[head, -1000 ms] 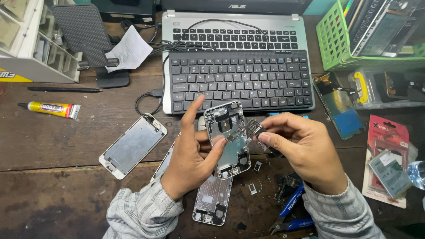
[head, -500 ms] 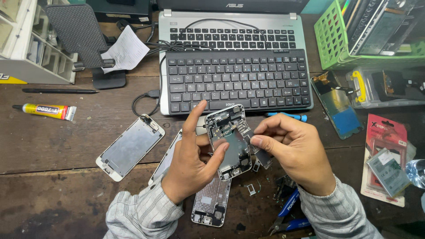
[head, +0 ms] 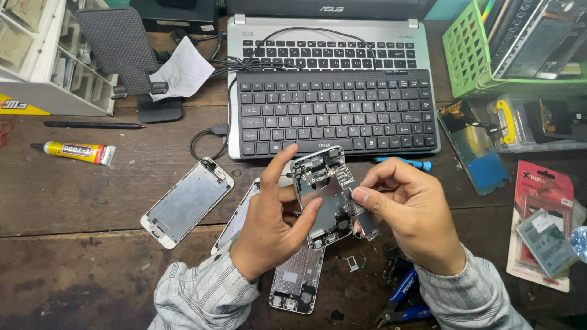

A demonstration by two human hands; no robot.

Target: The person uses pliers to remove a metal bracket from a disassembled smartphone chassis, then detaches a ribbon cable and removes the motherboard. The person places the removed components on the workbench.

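From the head camera, the left hand (head: 269, 226) cradles an opened phone shell (head: 323, 197) above the wooden table (head: 92, 195), tilted a little toward the person, just in front of the black keyboard (head: 336, 113). The right hand (head: 416, 220) pinches a narrow circuit board (head: 361, 211) that lies along the shell's right edge, partly over it.

The main risk, as I judge it, is to that board: it is thin, and if it is pried or lifted at an angle while any ribbon or connector is attached (the picture is too small to tell whether one is), it could bend or tear the connection. A slip of the pinch could also drop it among the loose bits on the table, near the small metal tray (head: 353, 263) and the blue-handled pliers (head: 403, 293). The shell itself rests on only a few fingertips, so a push from the right could twist it out of the left hand's hold.

Pose: the left hand is palm-up and curled, thumb pressing the shell's lower face, index finger raised along its left side. The right hand arches over from the right, thumb and forefinger closed on the board, wrist low near the table. Both sleeves are grey striped.
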